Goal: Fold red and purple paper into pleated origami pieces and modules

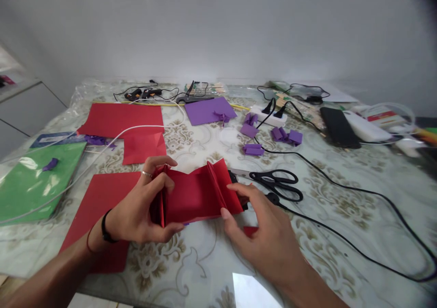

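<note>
A folded piece of red paper (193, 195), with pleats standing up near both ends, is held between my two hands above the table. My left hand (146, 203) curls around its left end, fingers over the top edge and thumb along the bottom. At the right end my right hand (262, 226) pinches the pleated part between thumb and forefinger. Just behind my right hand lie black-handled scissors (275, 180). A dark tool with a cord is partly hidden behind the paper's right end. Under my left forearm is a flat red sheet (102, 207).
More red sheets (126, 119) and a purple sheet (210, 110) lie farther back. Several folded purple paper pieces (253, 150) sit near a white power strip (269, 115). A green pack (41, 176) is at left, a black phone (339, 126) at right. Cords cross the table.
</note>
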### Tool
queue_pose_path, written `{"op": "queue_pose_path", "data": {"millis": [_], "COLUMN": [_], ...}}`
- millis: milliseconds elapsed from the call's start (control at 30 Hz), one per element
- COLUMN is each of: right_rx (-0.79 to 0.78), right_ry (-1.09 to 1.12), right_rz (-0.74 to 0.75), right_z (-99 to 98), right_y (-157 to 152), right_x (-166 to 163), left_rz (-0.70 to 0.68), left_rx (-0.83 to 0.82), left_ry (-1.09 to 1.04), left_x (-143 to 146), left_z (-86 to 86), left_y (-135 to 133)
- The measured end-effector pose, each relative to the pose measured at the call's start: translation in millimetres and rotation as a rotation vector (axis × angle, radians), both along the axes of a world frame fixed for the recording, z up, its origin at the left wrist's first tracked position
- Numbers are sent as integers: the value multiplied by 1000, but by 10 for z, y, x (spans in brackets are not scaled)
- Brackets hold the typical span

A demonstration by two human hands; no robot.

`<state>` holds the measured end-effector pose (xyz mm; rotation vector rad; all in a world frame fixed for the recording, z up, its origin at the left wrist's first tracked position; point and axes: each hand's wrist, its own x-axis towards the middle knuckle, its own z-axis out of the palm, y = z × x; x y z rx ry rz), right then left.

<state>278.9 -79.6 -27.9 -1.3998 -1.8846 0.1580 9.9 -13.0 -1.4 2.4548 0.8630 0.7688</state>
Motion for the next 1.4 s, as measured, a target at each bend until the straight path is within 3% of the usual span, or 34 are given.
{"op": "queue_pose_path", "data": {"millis": [300, 767, 933, 1167, 1267, 1400], "right_rx": [-77, -49, -150, -419, -414, -325], "right_ry": [24, -55, -149, -167, -177, -187], "right_rz": [-1, -12, -12, -54, -25, 5], "right_z": [-35, -31, 100, 444, 510, 449], "right_y": [-24, 5, 75, 470, 581, 618], "right_x": [-1, 6, -50, -95, -93, -82], "left_rz": [-11, -68, -98, -108, -156, -189], "left_rx": [-19, 26, 133, 273, 220, 181], "left_ry": [17, 73, 37, -23, -49, -26], "left_x": [-21, 7, 95, 82, 42, 29], "left_z": [-10, 28, 37, 79, 115, 130], "left_y": [-8, -41, -118, -97, -76, -85]}}
